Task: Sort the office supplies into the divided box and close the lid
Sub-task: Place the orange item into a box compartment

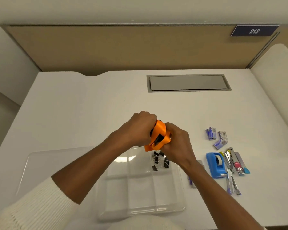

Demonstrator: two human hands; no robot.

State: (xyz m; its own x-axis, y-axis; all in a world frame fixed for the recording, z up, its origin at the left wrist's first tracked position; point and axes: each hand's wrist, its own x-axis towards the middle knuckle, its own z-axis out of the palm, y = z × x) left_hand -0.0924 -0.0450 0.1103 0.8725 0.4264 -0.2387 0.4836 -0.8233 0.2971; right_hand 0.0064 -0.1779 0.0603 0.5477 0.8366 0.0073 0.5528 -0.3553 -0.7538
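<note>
White laminate counter (73, 113) fills the frame, bounded at the top by a tan partition panel (106, 47) with a "212" plate (254, 31) at upper right. A grey recessed hatch (188, 83) sits flush in the upper centre. The left and upper-left counter areas carry nothing; the right edge is crowded.

At centre, the left hand (138, 128) and right hand (178, 141) both hold an orange plastic container (158, 136), fingers wrapped tightly around it, tilted above the divided box (116, 193). The box is clear, rigid plastic with rounded corners, at lower centre; its transparent lid (56, 163) lies flat, open to the left. Black binder clips (160, 161) lie loose in the upper-right compartment.

At lower right: a blue tape dispenser (216, 165), metal staplers (231, 171) beside it, and small staple boxes (216, 136) above.
</note>
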